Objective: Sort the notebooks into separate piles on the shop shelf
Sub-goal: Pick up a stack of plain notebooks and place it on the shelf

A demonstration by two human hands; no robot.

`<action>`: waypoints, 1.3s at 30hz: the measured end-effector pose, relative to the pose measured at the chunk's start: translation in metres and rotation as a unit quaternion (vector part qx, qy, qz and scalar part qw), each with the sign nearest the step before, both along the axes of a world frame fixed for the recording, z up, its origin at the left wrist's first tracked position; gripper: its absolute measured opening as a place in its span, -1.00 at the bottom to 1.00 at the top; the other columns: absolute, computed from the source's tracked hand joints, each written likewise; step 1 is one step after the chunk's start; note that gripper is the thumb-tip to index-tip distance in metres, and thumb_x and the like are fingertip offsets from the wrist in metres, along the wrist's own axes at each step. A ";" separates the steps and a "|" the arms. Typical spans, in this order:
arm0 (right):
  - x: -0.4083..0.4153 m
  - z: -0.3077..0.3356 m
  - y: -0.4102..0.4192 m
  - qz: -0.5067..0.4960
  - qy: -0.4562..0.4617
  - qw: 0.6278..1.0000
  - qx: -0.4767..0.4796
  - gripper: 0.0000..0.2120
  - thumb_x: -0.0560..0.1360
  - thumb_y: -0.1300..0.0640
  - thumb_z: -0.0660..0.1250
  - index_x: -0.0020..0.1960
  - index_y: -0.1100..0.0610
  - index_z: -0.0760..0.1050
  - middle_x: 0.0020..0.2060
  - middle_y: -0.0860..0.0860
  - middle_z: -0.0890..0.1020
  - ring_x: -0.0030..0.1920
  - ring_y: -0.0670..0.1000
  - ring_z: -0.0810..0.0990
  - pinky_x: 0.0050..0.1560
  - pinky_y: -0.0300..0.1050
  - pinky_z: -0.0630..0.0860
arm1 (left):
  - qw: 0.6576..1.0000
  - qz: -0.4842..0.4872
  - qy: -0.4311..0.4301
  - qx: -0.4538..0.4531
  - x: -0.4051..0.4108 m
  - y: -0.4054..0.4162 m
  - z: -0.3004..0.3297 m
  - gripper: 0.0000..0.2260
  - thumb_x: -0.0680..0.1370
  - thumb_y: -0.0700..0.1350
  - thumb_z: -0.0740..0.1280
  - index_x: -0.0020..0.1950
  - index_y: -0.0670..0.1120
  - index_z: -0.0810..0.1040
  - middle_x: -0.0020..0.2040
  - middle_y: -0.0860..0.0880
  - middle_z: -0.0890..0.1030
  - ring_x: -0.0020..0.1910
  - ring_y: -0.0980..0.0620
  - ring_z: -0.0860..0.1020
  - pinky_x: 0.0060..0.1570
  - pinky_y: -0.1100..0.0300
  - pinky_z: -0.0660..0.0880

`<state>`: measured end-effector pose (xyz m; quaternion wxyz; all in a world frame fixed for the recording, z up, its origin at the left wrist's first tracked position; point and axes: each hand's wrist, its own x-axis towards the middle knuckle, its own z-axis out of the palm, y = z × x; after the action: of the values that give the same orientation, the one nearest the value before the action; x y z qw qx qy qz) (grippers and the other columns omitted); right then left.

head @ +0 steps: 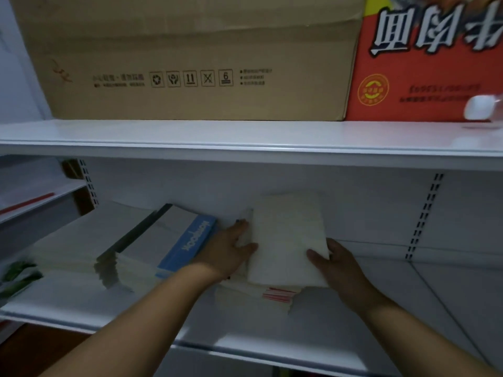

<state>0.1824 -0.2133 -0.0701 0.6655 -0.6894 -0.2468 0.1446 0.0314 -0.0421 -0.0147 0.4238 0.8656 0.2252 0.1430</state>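
A white notebook (288,240) is held in both hands over the lower shelf (353,322).
A brown carton (190,58) and a red carton (424,63) are stood on the upper shelf (245,140). On the lower shelf, piles (130,248) are laid at left, one topped by a blue notebook (190,238). The white notebook is pinched at its right edge by the right hand (340,265); the left hand (231,248) is laid against its left edge, fingers straight and together.
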 end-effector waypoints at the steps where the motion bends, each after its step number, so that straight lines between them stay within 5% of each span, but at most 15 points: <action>1: -0.006 0.003 0.001 -0.001 -0.003 1.000 0.011 -0.84 0.47 0.24 0.38 -0.01 0.02 0.56 -0.02 0.05 0.68 -0.12 -0.05 0.66 -0.08 -0.20 0.59 | 0.998 0.013 -0.037 -0.047 0.001 0.001 0.000 -0.44 0.59 -0.04 0.28 0.55 0.00 0.14 0.51 0.09 0.22 0.43 0.09 0.30 0.08 0.40 0.36; 5: -0.034 0.011 0.015 -0.019 0.003 0.999 0.042 -0.83 0.47 0.25 0.38 -0.01 0.03 0.55 -0.07 0.03 0.67 -0.10 0.01 0.65 -0.13 -0.20 0.60 | 0.934 0.034 -0.155 -0.321 -0.002 0.003 0.003 -0.69 0.57 -0.30 0.25 0.32 -0.22 0.46 -0.06 0.07 0.67 -0.15 0.13 0.64 -0.14 0.31 0.54; 9: -0.055 0.016 0.028 -0.039 0.006 0.996 0.080 -0.80 0.47 0.28 0.37 -0.06 -0.02 0.52 -0.12 -0.03 0.66 -0.13 -0.03 0.64 -0.17 -0.24 0.61 | 0.860 -0.029 -0.151 -0.486 -0.014 0.019 0.001 -0.79 0.56 -0.29 0.23 0.13 -0.14 0.57 -0.12 -0.10 0.71 -0.17 -0.04 0.68 -0.20 0.09 0.62; 12: -0.063 0.021 0.037 -0.035 -0.021 0.997 0.058 -0.83 0.47 0.23 0.39 -0.02 -0.01 0.51 -0.11 -0.06 0.65 -0.12 -0.07 0.64 -0.18 -0.29 0.60 | 0.868 -0.039 -0.136 -0.475 -0.021 0.020 -0.004 -0.76 0.51 -0.35 0.28 0.09 -0.07 0.56 -0.11 -0.10 0.71 -0.20 -0.05 0.68 -0.26 0.13 0.63; 16: -0.059 0.030 0.037 -0.051 -0.146 0.982 -0.106 -0.97 0.52 0.00 0.30 -0.10 -0.07 0.48 -0.19 -0.12 0.62 -0.14 -0.07 0.61 -0.14 -0.22 0.52 | 0.886 0.001 -0.172 -0.431 -0.028 0.023 -0.016 -0.58 0.47 -0.42 0.31 0.19 0.03 0.51 0.05 -0.09 0.66 0.01 -0.12 0.62 -0.09 0.03 0.58; 19: -0.042 0.028 0.030 -0.106 -0.178 0.939 -0.273 -0.73 0.54 -0.15 0.20 0.07 0.01 0.49 -0.03 0.02 0.61 0.06 0.07 0.58 -0.06 -0.15 0.40 | 0.886 0.022 -0.191 -0.423 -0.035 0.024 -0.022 -0.54 0.47 -0.43 0.31 0.23 0.03 0.48 0.09 -0.10 0.64 0.05 -0.14 0.59 -0.03 -0.01 0.56; 21: -0.037 0.028 0.028 -0.073 -0.098 0.931 -0.345 -0.50 0.50 -0.22 0.23 0.28 0.10 0.42 0.15 0.07 0.55 0.17 0.08 0.54 0.04 -0.18 0.41 | 0.885 0.031 -0.200 -0.419 -0.039 0.022 -0.026 -0.55 0.46 -0.45 0.31 0.21 0.00 0.50 0.07 -0.12 0.64 0.06 -0.16 0.59 0.05 -0.07 0.54; 24: -0.038 0.025 0.027 0.023 0.006 0.940 -0.339 -0.62 0.44 -0.26 0.30 -0.02 0.05 0.47 -0.25 -0.09 0.49 -0.32 -0.13 0.46 -0.45 -0.36 0.33 | 0.880 0.024 -0.212 -0.424 -0.041 0.018 -0.029 -0.54 0.45 -0.47 0.29 0.22 -0.02 0.51 0.08 -0.15 0.65 0.08 -0.19 0.59 0.10 -0.11 0.53; 27: -0.031 0.026 0.022 0.020 0.001 0.940 -0.340 -0.71 0.47 -0.12 0.34 -0.08 0.12 0.48 -0.36 -0.07 0.46 -0.43 -0.14 0.39 -0.63 -0.40 0.21 | 0.882 0.021 -0.213 -0.421 -0.044 0.020 -0.029 -0.55 0.45 -0.46 0.30 0.23 -0.05 0.50 0.10 -0.17 0.64 0.10 -0.21 0.58 0.14 -0.15 0.50; 32: -0.020 0.024 0.003 -0.001 0.015 0.970 -0.243 -0.99 0.51 0.14 0.34 -0.10 0.06 0.52 -0.26 -0.04 0.57 -0.32 -0.14 0.49 -0.47 -0.35 0.32 | 0.885 0.023 -0.215 -0.412 -0.038 0.022 -0.026 -0.58 0.47 -0.45 0.29 0.19 -0.01 0.50 0.06 -0.13 0.64 0.04 -0.16 0.59 0.03 -0.04 0.54; 39: -0.016 0.008 -0.012 -0.059 0.029 0.995 -0.080 -0.88 0.54 0.26 0.25 0.04 0.10 0.47 -0.17 0.10 0.58 -0.32 0.04 0.48 -0.42 -0.19 0.34 | 0.890 0.066 -0.220 -0.394 -0.025 0.020 -0.027 -0.54 0.47 -0.43 0.31 0.24 0.02 0.47 0.08 -0.10 0.62 0.06 -0.14 0.57 0.10 -0.11 0.52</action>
<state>0.1669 -0.2258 -0.0620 0.6227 -0.7493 -0.1735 0.1441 0.0062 -0.0220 -0.0419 0.7580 0.5574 0.2204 0.2572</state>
